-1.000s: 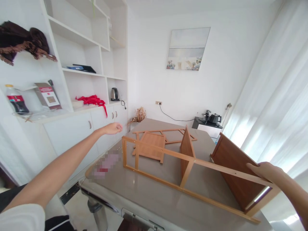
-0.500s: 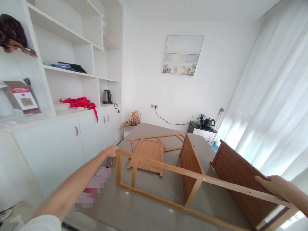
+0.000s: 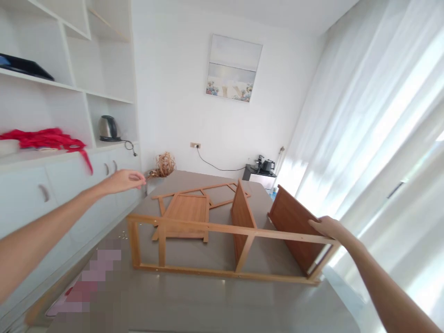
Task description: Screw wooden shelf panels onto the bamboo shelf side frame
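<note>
A ladder-like wooden frame [image 3: 208, 227] stands on its long edge, with a brown wooden panel [image 3: 243, 217] joined at its middle and another panel [image 3: 294, 226] at the right end. My right hand [image 3: 328, 226] grips the frame's upper right corner by the end panel, thumb on the near side. Off to the left, my left hand [image 3: 128, 179] is raised above the table's edge, apart from the frame. Its fingers are loosely curled with a small gap, and nothing shows in them. Small metal screws [image 3: 122, 236] lie near the frame's left end.
Behind the frame, a flat wooden panel [image 3: 187, 210] and a second ladder-like frame [image 3: 217, 187] lie on the grey table [image 3: 173, 296]. A partly pixelated pinkish item [image 3: 86, 282] is at front left. White cabinets [image 3: 69, 189] stand left; curtains [image 3: 329, 115] hang right.
My left hand has let go of the frame's left end and risen away from it. My right hand stays at the right end. The view has swung to the right.
</note>
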Motion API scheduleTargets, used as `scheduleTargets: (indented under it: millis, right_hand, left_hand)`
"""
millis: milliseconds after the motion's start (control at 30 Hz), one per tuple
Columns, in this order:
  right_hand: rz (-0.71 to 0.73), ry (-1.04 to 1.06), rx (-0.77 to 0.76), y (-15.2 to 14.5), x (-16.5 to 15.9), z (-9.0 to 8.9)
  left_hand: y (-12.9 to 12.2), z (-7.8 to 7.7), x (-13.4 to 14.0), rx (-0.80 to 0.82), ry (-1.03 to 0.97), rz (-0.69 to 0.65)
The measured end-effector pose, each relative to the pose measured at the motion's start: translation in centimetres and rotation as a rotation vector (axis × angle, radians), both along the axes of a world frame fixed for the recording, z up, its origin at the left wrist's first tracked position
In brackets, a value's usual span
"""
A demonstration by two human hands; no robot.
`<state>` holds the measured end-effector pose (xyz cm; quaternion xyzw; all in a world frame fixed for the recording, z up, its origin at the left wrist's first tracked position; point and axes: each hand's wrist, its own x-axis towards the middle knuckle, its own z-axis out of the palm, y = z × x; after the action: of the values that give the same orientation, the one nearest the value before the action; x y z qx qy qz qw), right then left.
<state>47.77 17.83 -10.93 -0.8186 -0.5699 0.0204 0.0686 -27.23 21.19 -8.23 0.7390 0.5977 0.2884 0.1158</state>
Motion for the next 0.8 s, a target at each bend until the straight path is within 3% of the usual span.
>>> scheduleTargets:
  millis: [67,167,233,300,367,433,533,667,800]
  right_hand:
    - [0.01,0.01,-0.046,-0.3,-0.2,0.6]
    - [0.04,0.051,-0.116,-0.6,0.5,1.4]
    - [0.062,0.076,-0.153,-0.8,1.0,1.9]
    - [0.098,0.098,-0.163,-1.3,1.3,2.4]
    - [0.141,0.118,-0.147,-1.9,1.7,2.8]
    - [0.176,0.128,-0.122,-2.6,2.0,3.1]
    - [0.215,0.134,-0.071,-3.4,2.4,3.1]
    - [0.252,0.146,-0.013,-4.0,2.7,2.8]
    - [0.285,0.168,-0.011,-4.0,2.8,2.9]
  left_hand:
    - [-0.3,4.1,3.9,-0.02,-0.06,0.014]
    - [-3.1,9.2,13.5,0.093,0.051,-0.124]
    - [-6.4,11.3,21.3,0.141,0.115,-0.235]
    - [-10.1,11.9,29.4,0.16,0.166,-0.48]
    - [-13.1,11.0,36.8,0.141,0.233,-0.763]
    - [-14.9,9.2,43.1,0.149,0.303,-0.953]
    - [-15.2,6.1,50.3,0.13,0.326,-1.041]
    - [-13.3,3.3,56.1,0.134,0.346,-1.029]
    - [-11.8,1.6,58.0,0.14,0.351,-1.011]
